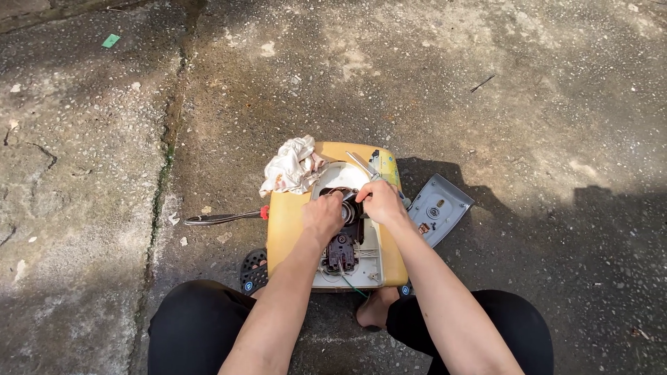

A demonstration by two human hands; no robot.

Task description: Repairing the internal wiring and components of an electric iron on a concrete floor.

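The person sits low on the concrete floor (486, 90) with a yellow stool (281, 222) drawn between the knees as a worktop, so the opened white appliance base (372, 260) with its dark motor part (342, 251) lies close under both hands. The left hand (322, 217) has its fingers curled down on the round part at the top, apparently steadying it, while the right hand (381, 201) is closed around a slim metal tool (361, 165) (its tip is hidden between the hands). A crumpled rag (292, 167), a red-tipped tool (222, 218) and the grey cover plate (439, 208) lie within easy reach.
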